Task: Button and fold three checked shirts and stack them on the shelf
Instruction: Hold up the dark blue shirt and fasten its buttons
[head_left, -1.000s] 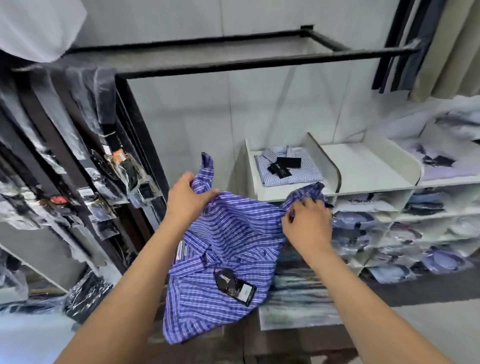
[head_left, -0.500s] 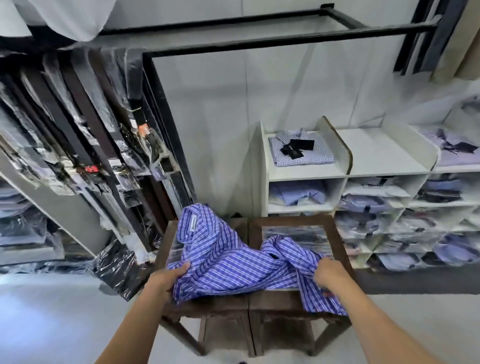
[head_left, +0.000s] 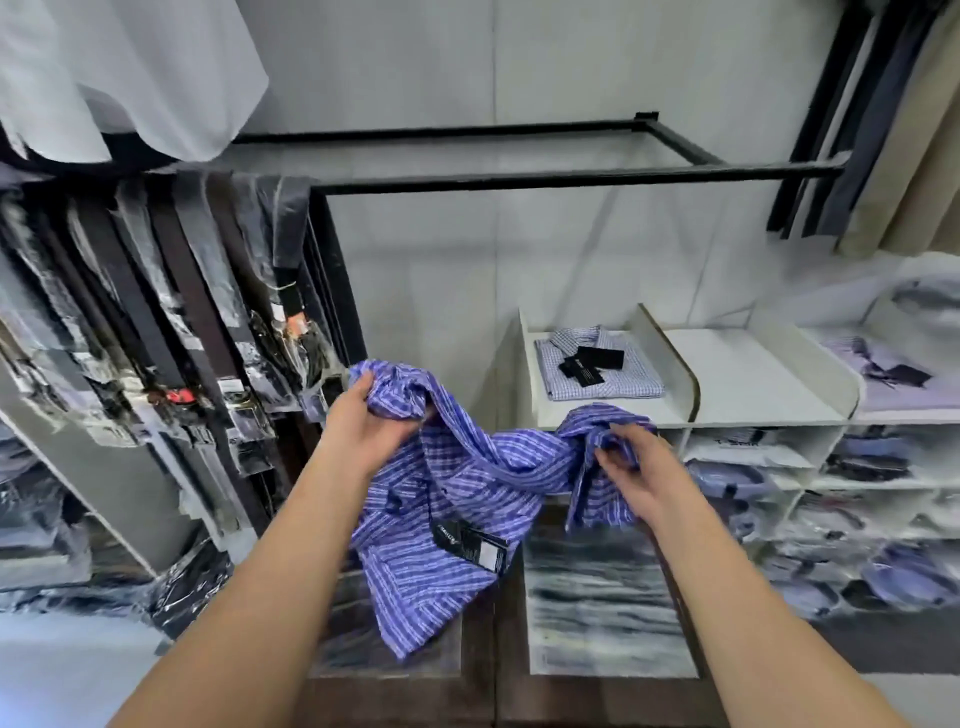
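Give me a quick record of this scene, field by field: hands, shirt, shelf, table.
left hand: grips bunched blue shirt
right hand: grips the shirt's other end
shirt: unfolded, held up above the table, black tag hanging
shelf: one folded checked shirt in the top left bay
lower bays: bagged shirts
progress: this shirt not yet folded

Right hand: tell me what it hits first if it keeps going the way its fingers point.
The right hand points up-left into the bunched blue checked shirt it already grips; depth beyond is unclear.
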